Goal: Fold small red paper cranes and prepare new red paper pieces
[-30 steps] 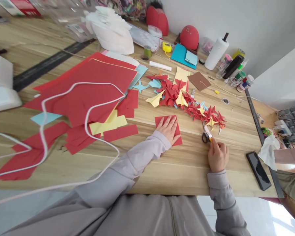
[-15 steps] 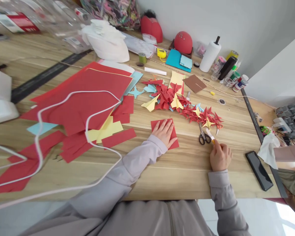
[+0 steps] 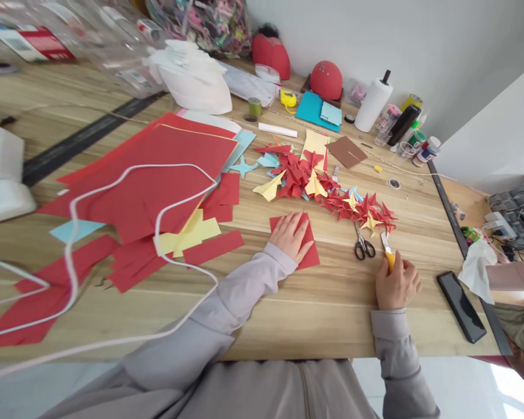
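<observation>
My left hand [image 3: 288, 235] lies flat with its fingers apart on a square of red paper [image 3: 309, 250]. The paper rests on the wooden table, partly covered by the palm. To the right, my right hand [image 3: 397, 282] has its fingers closed around the yellow handle of a utility knife [image 3: 389, 256], blade pointing away from me. A pair of scissors [image 3: 364, 247] with black handles lies just left of the knife. Beyond both hands spreads a heap of folded paper stars and planes [image 3: 297, 174], mostly red with some yellow and blue.
Large red sheets [image 3: 170, 180] and red strips [image 3: 61, 291] cover the left side, crossed by a white cord [image 3: 157, 227]. A black phone [image 3: 461, 305] lies near the right edge. Bottles [image 3: 423, 151], a paper roll [image 3: 374, 105] and a yellow tape measure [image 3: 287, 98] are at the back.
My right hand has turned and shifted slightly right; the knife now points more directly away from me, with more of its yellow handle showing. The left hand stays on the red paper.
</observation>
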`<state>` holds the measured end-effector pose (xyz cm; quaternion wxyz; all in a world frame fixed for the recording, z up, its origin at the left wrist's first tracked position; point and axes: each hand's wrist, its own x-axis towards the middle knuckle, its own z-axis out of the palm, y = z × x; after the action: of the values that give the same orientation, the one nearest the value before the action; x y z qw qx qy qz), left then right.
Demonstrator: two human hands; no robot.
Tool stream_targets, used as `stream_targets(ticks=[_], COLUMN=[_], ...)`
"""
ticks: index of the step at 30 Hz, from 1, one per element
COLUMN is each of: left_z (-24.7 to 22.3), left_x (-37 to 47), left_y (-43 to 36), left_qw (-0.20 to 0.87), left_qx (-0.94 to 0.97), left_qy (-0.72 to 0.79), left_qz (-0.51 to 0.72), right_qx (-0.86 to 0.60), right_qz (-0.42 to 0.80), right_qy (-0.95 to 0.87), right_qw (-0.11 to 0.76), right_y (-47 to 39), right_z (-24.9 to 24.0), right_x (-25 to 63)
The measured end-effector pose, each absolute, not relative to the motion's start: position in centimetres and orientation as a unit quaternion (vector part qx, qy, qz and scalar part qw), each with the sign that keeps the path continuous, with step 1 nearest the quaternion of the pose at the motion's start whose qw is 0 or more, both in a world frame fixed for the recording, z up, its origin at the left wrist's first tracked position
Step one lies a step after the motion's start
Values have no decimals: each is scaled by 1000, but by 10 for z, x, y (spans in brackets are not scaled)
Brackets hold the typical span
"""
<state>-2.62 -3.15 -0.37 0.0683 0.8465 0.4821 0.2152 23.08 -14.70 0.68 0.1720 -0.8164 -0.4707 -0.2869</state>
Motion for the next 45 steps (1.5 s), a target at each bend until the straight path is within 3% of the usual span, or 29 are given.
stream_targets(ticks=[3,7,14,17,23,30,38,45], left_z=[-3,-6,-13,-12,-9,-9,1,-4], left_x=[-32,-40,-44,-44,-48,-49,-44,-45], left_y=[-28,-20,-11,-12,-11,-13,-15,-11], left_qw=[83,90,95,93,58,-6,56,82], left_qx=[803,739,709,709,730,723,723,709], left_qy=[509,546,562,562,567,636,664,662], left_qz=[300,385,415,415,377,268,184,228], right_qx=[-773,-682,-714,-693,-678,-704,-717,-688], right_qz=[-263,-104,-30,4,41,75,68,54], right_qy=[-541,-694,-695,-718,-721,-688,-659,-676], right_qw=[202,207,76,61,135,160,217,260], right_y=[-143,-123,-86,-83,-84,-89,-88,-82], right_z=[18,28,26,27,24,21,9,-4], right_x=[214,176,104,94,97,107,114,118])
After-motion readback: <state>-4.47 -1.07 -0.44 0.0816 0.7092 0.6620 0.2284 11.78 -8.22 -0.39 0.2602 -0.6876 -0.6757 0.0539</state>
